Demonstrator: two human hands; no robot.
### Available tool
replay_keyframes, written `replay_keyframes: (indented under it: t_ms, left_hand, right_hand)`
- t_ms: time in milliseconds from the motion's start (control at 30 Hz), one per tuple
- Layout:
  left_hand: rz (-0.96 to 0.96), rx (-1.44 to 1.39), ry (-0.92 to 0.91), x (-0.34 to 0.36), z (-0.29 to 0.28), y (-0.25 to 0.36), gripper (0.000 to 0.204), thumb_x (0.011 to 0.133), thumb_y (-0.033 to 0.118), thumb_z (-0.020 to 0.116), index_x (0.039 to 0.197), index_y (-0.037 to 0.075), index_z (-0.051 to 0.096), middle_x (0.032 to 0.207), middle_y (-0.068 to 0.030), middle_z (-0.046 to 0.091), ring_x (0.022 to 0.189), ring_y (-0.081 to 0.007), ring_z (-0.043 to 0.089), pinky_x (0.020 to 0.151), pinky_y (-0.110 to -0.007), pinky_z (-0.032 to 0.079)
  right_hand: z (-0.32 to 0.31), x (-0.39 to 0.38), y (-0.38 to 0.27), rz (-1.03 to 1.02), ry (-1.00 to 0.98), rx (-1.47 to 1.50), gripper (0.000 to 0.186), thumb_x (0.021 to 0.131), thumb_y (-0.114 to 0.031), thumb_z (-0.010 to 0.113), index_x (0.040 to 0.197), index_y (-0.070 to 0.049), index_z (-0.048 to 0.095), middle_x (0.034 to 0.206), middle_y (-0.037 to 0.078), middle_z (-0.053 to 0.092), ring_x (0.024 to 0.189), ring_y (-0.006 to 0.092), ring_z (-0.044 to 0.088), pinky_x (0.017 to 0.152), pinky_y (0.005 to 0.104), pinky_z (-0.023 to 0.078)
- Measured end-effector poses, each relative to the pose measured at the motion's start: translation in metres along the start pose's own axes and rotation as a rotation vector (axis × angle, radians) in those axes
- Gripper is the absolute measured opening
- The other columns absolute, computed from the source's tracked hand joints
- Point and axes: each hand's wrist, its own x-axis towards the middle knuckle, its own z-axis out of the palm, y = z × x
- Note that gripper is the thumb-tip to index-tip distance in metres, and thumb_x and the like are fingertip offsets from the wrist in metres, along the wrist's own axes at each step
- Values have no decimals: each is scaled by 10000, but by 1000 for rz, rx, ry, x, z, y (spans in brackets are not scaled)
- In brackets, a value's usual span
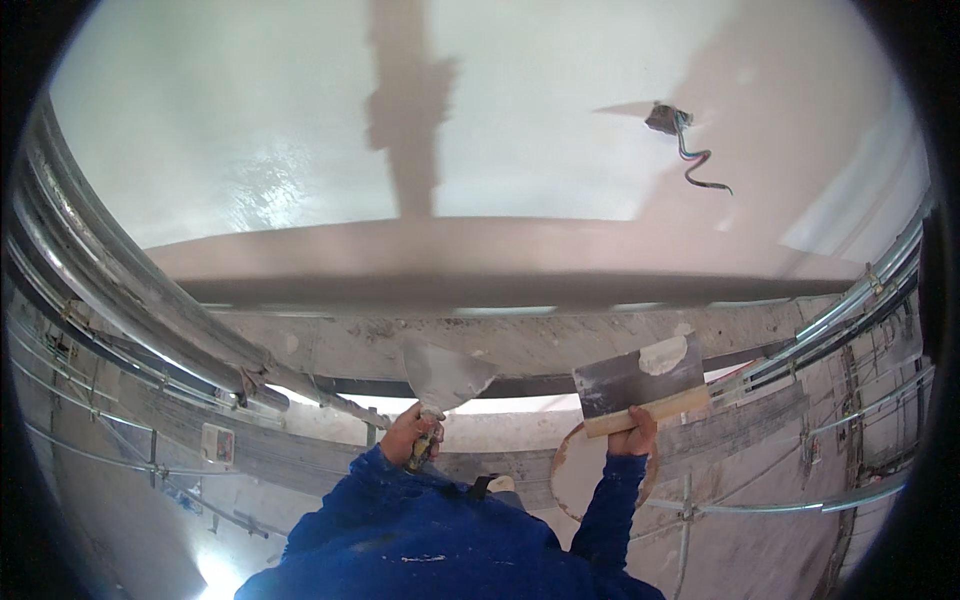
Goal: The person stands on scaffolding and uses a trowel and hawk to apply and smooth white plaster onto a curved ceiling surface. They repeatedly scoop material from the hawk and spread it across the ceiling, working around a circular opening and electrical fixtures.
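Observation:
My left hand [408,436] is closed round the handle of a wide filling knife [450,375], whose fan-shaped blade is smeared with pale plaster. My right hand [632,436] grips a plastering blade [615,385], a flat dark rectangle with a light, wood-like strip along its near edge. A lump of wet-looking plaster [663,354] lies near the far right corner of that blade. The two tools are apart. Below my right forearm stands a round bucket [557,478] with pale material inside, partly hidden by my sleeve and the blade.
A smooth, pale plastered wall [540,130] rises ahead. Wires [700,160] stick out of a box recess at upper right. Thick metal pipes [130,270] run along the left. Scaffold tubes [810,507] and plank boards [300,437] surround me, and a light [218,578] glares at lower left.

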Motion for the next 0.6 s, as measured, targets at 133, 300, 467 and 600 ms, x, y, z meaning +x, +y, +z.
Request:
replay_keyframes:
  t_ms: [133, 300, 467, 600]
  left_hand:
    - [-19, 114, -3, -12, -49, 18, 335, 837, 315, 498, 1016, 40, 426, 698, -67, 505, 482, -143, 505, 419, -254, 427]
    - [-29, 142, 23, -38, -116, 53, 333, 840, 317, 492, 977, 19, 434, 680, -78, 501, 469, -148, 492, 429, -252, 413]
    - [-8, 110, -64, -31, -163, 61, 376, 845, 369, 503, 981, 27, 425, 689, -86, 507, 483, -160, 502, 443, -266, 434]
    - [52, 123, -140, -14, -161, 78, 346, 855, 342, 491, 999, 35, 417, 713, -91, 511, 491, -160, 500, 437, -269, 423]
  right_hand:
    - [46, 10, 37, 45, -50, -17, 220, 611, 14, 582, 796, -58, 488, 719, 38, 480, 736, 177, 513, 720, 345, 448]
    - [110, 10, 95, -146, -57, -15, 127, 621, 6, 584, 690, -69, 509, 706, 41, 489, 730, 190, 508, 715, 339, 424]
    - [153, -1, 116, -168, -41, 49, 155, 629, 25, 572, 737, -61, 502, 719, 41, 482, 723, 198, 507, 739, 345, 423]
    - [150, -7, 131, -156, -3, 30, 191, 632, 27, 567, 787, -56, 492, 745, 45, 486, 738, 211, 510, 758, 370, 427]
